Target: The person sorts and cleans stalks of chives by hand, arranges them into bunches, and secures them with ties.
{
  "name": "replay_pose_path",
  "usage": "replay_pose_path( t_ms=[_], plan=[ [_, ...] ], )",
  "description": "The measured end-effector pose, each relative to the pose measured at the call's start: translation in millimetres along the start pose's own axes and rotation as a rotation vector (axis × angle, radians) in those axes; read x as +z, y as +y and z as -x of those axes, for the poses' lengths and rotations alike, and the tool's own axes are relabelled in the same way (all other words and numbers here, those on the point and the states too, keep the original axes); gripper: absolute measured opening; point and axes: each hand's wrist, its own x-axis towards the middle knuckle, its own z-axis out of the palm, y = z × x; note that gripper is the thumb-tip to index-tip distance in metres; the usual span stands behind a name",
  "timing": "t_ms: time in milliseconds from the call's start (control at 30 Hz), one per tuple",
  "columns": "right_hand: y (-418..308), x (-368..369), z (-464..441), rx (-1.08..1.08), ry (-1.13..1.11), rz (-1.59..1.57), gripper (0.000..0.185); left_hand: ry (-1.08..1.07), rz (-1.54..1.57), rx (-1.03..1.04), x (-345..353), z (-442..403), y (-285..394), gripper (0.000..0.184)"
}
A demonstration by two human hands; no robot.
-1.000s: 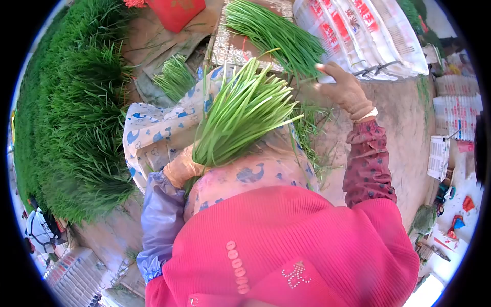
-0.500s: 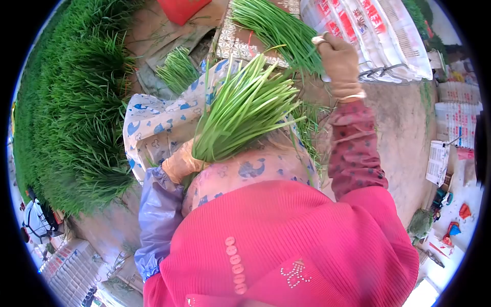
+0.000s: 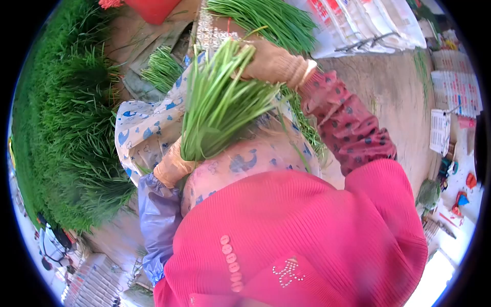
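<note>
A bunch of green chives [image 3: 217,102] rests in my lap, its pale cut ends fanned upward. My left hand [image 3: 174,165], in a tan glove, is closed round the lower left of the bunch; its fingertips are hidden by the leaves. At the upper right of the same bunch, my gloved right hand [image 3: 271,60] bends its fingers over the stem ends, partly out of sight behind them. Beneath lies a clear apron with blue whale prints [image 3: 243,161]. Beyond the right hand lies a longer pile of chives [image 3: 271,20].
Tall green chives [image 3: 66,128] are massed along the left. A smaller bundle [image 3: 162,69] lies on dark cloth ahead. A red container [image 3: 153,9] is at the top, and white printed sacks [image 3: 368,23] are at the upper right. Loose leaves litter the ground.
My right hand has come from the far pile, left and down, onto the held bunch. The left hand keeps its hold, and the bunch stands slightly more upright. The view has shifted a little.
</note>
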Motion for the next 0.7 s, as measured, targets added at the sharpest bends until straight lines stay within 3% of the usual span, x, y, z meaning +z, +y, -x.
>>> replay_pose_path(
  t_ms=[100, 133, 200, 300, 367, 433, 533, 567, 633, 700],
  plan=[
    [6.7, 2.4, -9.8, 0.123, 0.150, 0.097, 0.037, -0.047, -0.190, 0.060, -2.8, -4.5, -4.1, 0.059],
    [9.8, 4.1, -12.9, 0.089, 0.150, 0.310, 0.037, -0.056, -0.190, 0.061, -2.7, -5.0, -6.2, 0.059],
    [12.6, 8.5, -6.6, 0.047, 0.182, 0.353, 0.037, -0.032, 0.228, -0.060, -1.6, -4.7, -12.0, 0.067],
    [17.8, -1.1, -2.3, 0.061, 0.160, 0.471, 0.028, -0.055, 0.186, -0.059, -3.0, -4.8, -23.1, 0.072],
    [52.2, -25.7, -4.0, -0.325, 0.420, 0.900, 0.028, -0.056, 0.214, -0.082, -3.3, -1.4, -30.9, 0.074],
    [66.1, -67.7, 15.1, -0.049, 0.586, 0.635, 0.025, -0.050, 0.239, -0.104, -6.1, 3.4, -40.0, 0.075],
    [90.1, -114.6, 51.2, 0.419, 0.231, 0.783, 0.034, -0.053, 0.407, -0.094, -9.8, 9.7, -65.3, 0.077],
    [86.6, -114.5, 64.8, 0.515, 0.020, 0.964, 0.040, -0.100, 0.247, -0.047, -12.9, 8.8, -77.0, 0.076],
    [75.7, -91.7, 95.8, 0.564, -0.118, 0.770, 0.057, -0.150, 0.087, 0.006, -13.2, 7.5, -84.9, 0.076],
    [64.8, -61.6, 105.6, 0.496, -0.201, 0.242, 0.060, -0.050, 0.443, -0.150, -9.0, 11.0, -74.9, 0.076]
  ],
)
